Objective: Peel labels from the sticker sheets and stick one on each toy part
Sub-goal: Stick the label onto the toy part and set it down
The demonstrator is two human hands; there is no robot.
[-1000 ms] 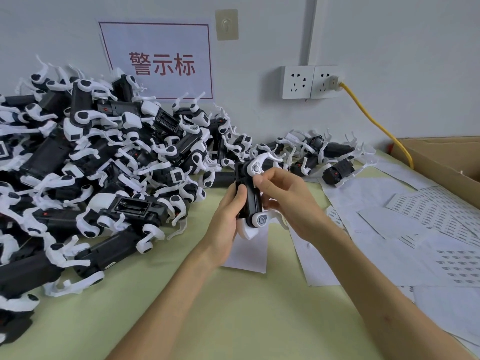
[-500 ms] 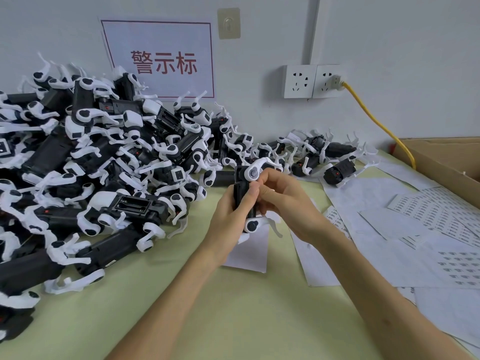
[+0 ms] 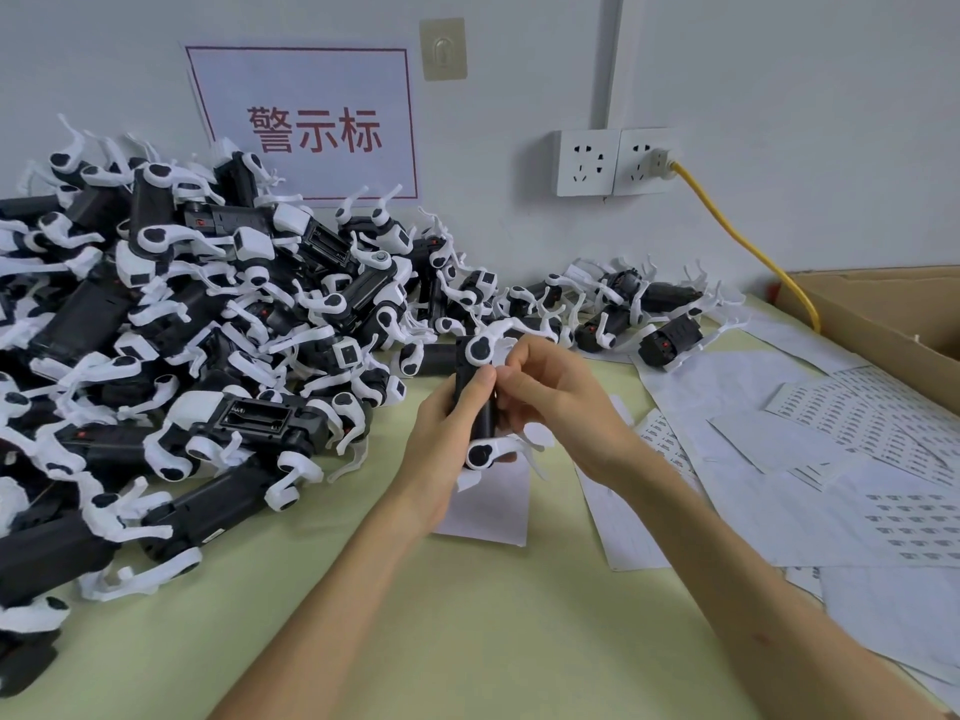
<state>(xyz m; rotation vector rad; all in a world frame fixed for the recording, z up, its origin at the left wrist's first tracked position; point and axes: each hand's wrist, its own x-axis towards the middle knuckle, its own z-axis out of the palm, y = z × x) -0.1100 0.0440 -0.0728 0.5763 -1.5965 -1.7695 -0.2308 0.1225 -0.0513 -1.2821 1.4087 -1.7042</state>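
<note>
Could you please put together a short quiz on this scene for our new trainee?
1. True or false: the left hand and the right hand both hold one toy part.
2. The big pile of parts lies: A left of the hands; B right of them; C beneath them.
3. What colour is the cable plugged into the socket?
Key: 1 true; 2 A; 3 yellow.

Single view, head-worn, wide-angle. Faces forward and down across table (image 3: 493, 641) to wall (image 3: 779, 70) behind. Near range: forearms enter from bottom edge; left hand (image 3: 441, 433) and right hand (image 3: 561, 402) sit near frame centre. Straight lines bend toward frame edges.
</note>
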